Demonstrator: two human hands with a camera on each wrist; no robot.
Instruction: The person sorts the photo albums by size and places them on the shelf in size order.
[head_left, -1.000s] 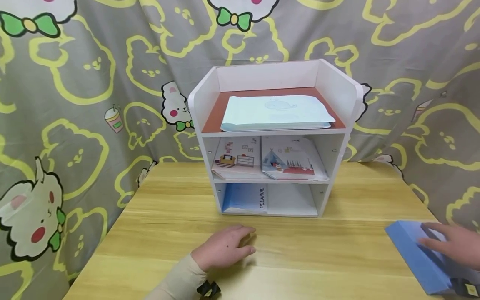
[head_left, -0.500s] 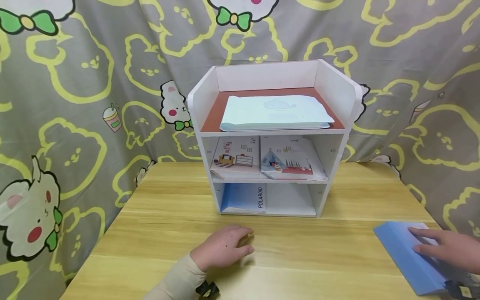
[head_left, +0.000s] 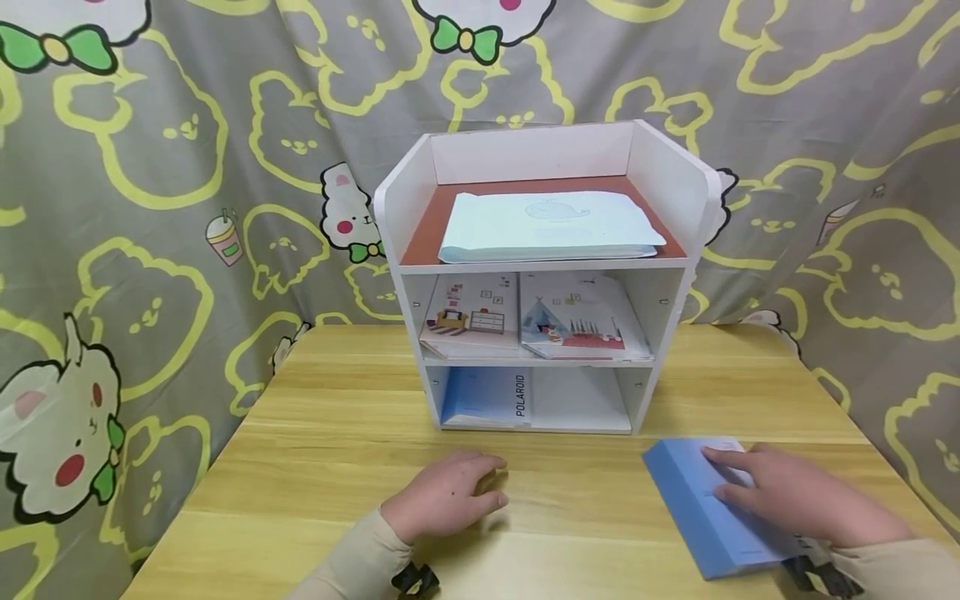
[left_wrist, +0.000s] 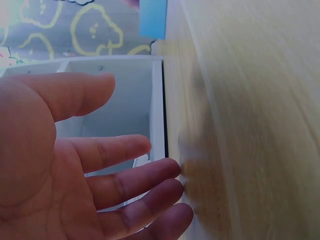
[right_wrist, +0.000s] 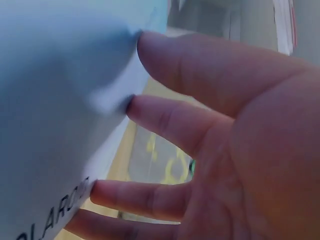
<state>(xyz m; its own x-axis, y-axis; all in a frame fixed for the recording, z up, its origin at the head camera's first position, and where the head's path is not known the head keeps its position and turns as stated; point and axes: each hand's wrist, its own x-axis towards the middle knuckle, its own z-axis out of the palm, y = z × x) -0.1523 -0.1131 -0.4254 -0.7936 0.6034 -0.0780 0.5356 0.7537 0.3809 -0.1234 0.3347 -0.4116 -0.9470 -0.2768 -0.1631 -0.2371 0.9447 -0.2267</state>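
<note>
A thick blue book [head_left: 686, 500] lies on the table right of centre, its spine side toward the left. My right hand [head_left: 795, 492] rests its fingertips on the upper cover. The right wrist view shows nearly straight, spread fingers touching the pale cover [right_wrist: 50, 125], which bears black lettering, partly cut off. My left hand [head_left: 446, 496] stays near the table's middle, holding nothing, its fingers relaxed in the left wrist view. A similar blue book marked POLAROID [head_left: 487, 396] lies in the lower left of the white shelf [head_left: 678, 187]; the space beside it shows bare white board.
Two illustrated books [head_left: 476, 317] lie side by side on the middle level. On the brown top level is a pale, whale-printed package [head_left: 555, 221]. The wooden table [head_left: 337, 450] extends around the shelf, and a patterned grey curtain [head_left: 285, 125] hangs behind and at both sides.
My right hand has slid the blue book leftward across the table, from the right edge toward the shelf's front right. The left hand and the shelf's contents have stayed put.
</note>
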